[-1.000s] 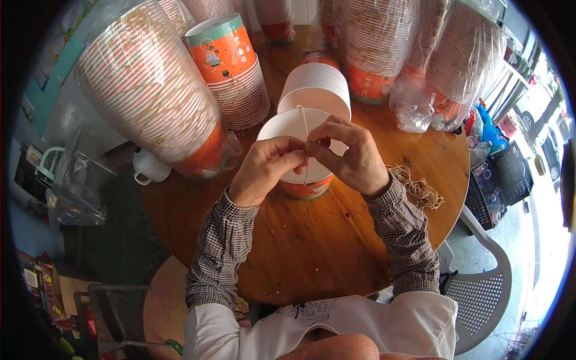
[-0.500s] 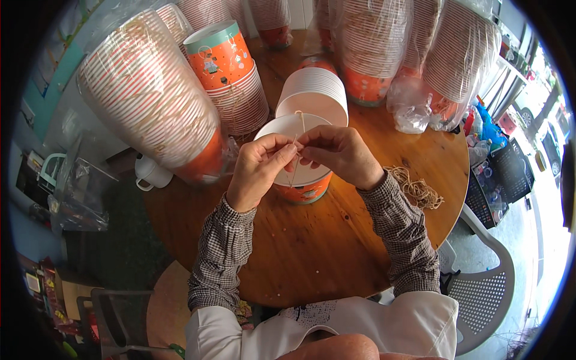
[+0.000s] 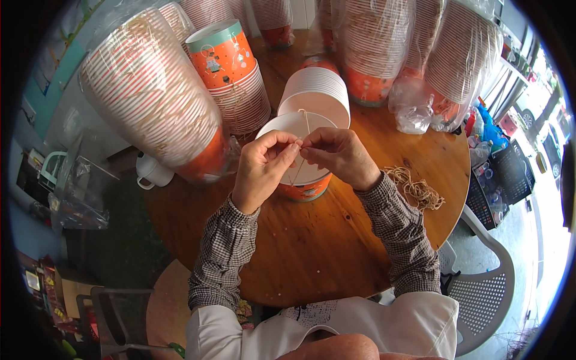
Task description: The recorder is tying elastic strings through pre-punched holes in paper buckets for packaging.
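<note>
Head view: left grip point(image 3: 264, 163) and right grip point(image 3: 341, 155) pinch string point(image 3: 307, 123); stacked tubs point(image 3: 318, 86) crowd behind.

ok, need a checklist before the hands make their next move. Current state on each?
1. Hands free: not ok. Left hand and right hand both pinch the cord, fingertips together.
2. Cord crossing the bucket's mouth: ok, it shows on both sides of the fingertips.
3. Knot tied: cannot tell, fingertips cover that spot.
4. Bucket upright on the table: ok, mouth up.
5. Bucket clear of the nested buckets behind: cannot tell, they overlap in view.
6. Loose cords clear of the right sleeve: cannot tell, sleeve edge overlaps them.
</note>
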A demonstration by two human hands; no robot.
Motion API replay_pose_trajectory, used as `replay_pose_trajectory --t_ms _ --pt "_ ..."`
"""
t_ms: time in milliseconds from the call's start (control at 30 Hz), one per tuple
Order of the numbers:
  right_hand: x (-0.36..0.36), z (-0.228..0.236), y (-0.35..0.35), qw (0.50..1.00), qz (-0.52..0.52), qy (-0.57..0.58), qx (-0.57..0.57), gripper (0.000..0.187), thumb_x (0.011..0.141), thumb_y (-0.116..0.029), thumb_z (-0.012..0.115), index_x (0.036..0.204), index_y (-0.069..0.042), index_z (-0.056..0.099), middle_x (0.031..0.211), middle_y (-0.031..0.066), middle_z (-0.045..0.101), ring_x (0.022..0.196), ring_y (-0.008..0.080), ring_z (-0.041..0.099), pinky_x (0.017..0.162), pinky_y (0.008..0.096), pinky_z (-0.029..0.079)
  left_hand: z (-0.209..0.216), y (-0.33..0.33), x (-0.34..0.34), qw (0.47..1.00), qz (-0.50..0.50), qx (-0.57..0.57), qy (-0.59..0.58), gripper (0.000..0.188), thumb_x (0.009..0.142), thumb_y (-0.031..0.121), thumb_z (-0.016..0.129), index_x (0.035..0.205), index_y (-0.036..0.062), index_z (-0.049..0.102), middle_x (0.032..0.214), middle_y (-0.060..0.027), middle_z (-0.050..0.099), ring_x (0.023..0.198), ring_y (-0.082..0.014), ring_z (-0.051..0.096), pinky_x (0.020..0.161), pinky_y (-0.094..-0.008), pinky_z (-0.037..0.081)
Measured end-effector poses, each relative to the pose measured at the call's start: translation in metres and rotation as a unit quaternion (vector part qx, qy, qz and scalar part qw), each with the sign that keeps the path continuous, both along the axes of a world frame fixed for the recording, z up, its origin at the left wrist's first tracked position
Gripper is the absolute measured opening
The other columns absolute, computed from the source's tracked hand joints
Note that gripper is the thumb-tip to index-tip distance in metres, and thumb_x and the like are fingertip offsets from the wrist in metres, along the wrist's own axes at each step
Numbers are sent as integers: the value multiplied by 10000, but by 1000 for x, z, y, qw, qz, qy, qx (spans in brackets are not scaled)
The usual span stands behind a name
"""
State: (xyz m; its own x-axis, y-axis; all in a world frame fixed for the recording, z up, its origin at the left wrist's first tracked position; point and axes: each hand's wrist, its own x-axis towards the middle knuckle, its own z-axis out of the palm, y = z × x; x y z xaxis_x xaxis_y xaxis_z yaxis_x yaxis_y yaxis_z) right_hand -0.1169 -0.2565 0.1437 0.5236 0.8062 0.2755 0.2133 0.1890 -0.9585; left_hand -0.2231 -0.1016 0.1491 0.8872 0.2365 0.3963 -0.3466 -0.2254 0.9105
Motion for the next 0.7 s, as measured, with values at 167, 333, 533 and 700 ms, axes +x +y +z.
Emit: replay_pose_trajectory --t_ms 167,333,533,700 --pt "1 2 0 999 -2 38 15 103 880 -89 650 914 8 639 812 -5 637 760 57 578 693 225 494 -2 5 0 999 0 14 34 101 922 41 591 992 -26 623 899 -26 648 756 -49 593 678 -200 501" --pt "-2 -8 7 998 -37 -8 49 92 897 -80 616 923 3 589 822 2 628 760 77 592 678 237 494 -6 6 4 999 -15 -41 16 93 915 43 607 966 -35 610 887 -39 645 746 -62 601 673 -203 500" --pt "-10 -11 10 984 -115 -125 56 94 884 -69 613 925 3 569 816 69 650 737 146 622 672 275 497 -5 9 3 1000 23 13 16 102 898 54 639 932 -42 626 818 -39 659 706 -70 616 641 -215 510" --pt "-9 -12 10 977 -138 -155 54 96 871 -66 618 926 -3 571 816 94 665 710 192 632 662 297 501 -1 3 1 997 32 56 31 115 902 67 630 932 -41 652 802 -34 667 697 -65 612 640 -216 507"
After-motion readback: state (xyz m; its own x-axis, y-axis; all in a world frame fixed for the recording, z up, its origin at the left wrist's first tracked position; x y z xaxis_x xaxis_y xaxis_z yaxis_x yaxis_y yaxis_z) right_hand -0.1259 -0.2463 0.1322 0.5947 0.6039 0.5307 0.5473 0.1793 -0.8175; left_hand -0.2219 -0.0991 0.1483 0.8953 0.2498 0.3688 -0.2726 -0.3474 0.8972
